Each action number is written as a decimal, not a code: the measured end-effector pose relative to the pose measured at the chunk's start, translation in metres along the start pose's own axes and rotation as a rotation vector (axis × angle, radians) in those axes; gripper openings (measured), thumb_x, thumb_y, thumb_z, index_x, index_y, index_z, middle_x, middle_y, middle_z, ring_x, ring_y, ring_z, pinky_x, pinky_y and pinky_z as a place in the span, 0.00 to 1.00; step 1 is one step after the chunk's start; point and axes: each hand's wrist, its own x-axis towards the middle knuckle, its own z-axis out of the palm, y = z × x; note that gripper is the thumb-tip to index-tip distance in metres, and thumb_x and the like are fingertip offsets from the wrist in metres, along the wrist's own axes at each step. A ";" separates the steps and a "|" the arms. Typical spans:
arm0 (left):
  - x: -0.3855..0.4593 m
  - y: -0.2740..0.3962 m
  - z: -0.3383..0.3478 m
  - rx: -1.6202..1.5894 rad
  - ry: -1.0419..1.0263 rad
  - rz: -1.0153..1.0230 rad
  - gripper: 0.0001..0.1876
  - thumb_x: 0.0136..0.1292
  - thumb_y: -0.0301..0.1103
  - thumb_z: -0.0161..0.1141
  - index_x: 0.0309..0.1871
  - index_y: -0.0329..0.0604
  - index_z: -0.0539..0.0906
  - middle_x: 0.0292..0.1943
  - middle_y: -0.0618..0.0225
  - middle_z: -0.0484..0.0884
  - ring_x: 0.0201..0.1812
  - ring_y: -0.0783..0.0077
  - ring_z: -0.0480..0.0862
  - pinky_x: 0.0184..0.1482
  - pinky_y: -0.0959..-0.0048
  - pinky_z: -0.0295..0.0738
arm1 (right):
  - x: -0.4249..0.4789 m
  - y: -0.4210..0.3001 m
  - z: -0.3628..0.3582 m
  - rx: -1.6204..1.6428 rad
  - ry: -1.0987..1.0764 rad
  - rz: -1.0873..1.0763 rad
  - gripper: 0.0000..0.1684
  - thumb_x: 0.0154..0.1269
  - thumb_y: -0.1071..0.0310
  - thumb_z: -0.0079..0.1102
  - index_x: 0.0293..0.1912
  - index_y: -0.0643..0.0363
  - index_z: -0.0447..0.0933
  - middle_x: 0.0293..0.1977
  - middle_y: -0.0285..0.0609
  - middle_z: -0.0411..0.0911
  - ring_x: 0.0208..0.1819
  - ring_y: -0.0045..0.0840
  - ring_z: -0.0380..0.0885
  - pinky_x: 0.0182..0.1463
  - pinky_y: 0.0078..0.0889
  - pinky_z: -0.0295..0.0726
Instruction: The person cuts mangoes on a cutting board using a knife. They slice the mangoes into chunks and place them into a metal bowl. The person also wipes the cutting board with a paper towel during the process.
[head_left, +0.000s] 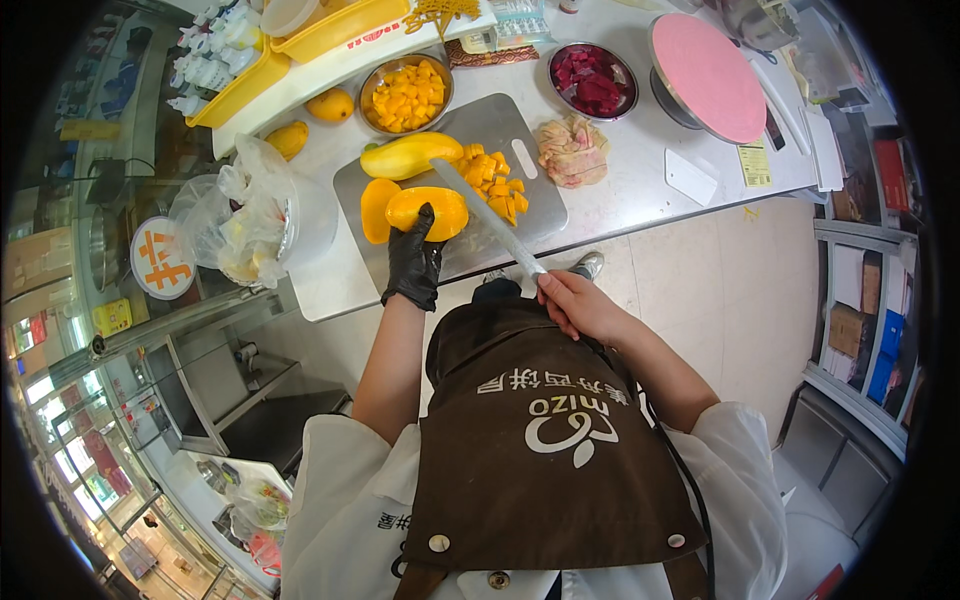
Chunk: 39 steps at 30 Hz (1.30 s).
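Observation:
My left hand, in a black glove, grips a cut mango piece above the grey cutting board. Another mango piece lies just left of it. My bare right hand holds the handle end of a long knife, its blade slanting up and left over the board. A peeled mango rests behind the held piece. Mango chunks are heaped right of the blade. A metal bowl of diced mango stands behind the board, beside an unpeeled mango.
Plastic bags bulge at a white bucket on the left. Right of the board are a crumpled stained cloth, a bowl of dark red fruit, a pink-topped turntable and a white scraper. Yellow bins stand back left.

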 end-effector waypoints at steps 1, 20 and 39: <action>-0.001 0.001 0.003 0.027 0.014 0.028 0.23 0.71 0.22 0.66 0.66 0.44 0.74 0.59 0.63 0.81 0.58 0.60 0.85 0.60 0.54 0.85 | -0.001 -0.001 0.001 0.031 -0.009 0.017 0.26 0.85 0.45 0.42 0.40 0.59 0.69 0.17 0.32 0.65 0.13 0.17 0.63 0.17 0.23 0.65; -0.017 0.005 0.018 0.375 0.013 0.247 0.18 0.70 0.28 0.69 0.61 0.42 0.81 0.53 0.70 0.84 0.51 0.74 0.85 0.54 0.68 0.85 | 0.030 -0.041 0.026 0.478 -0.296 0.101 0.23 0.85 0.43 0.41 0.39 0.51 0.66 0.17 0.27 0.60 0.13 0.12 0.57 0.17 0.20 0.59; -0.010 -0.001 -0.001 0.685 0.017 0.226 0.13 0.73 0.31 0.66 0.57 0.40 0.82 0.47 0.71 0.85 0.46 0.77 0.83 0.52 0.73 0.78 | 0.069 -0.023 0.024 0.613 -0.444 0.174 0.23 0.85 0.43 0.42 0.40 0.50 0.67 0.19 0.25 0.59 0.15 0.12 0.56 0.20 0.21 0.60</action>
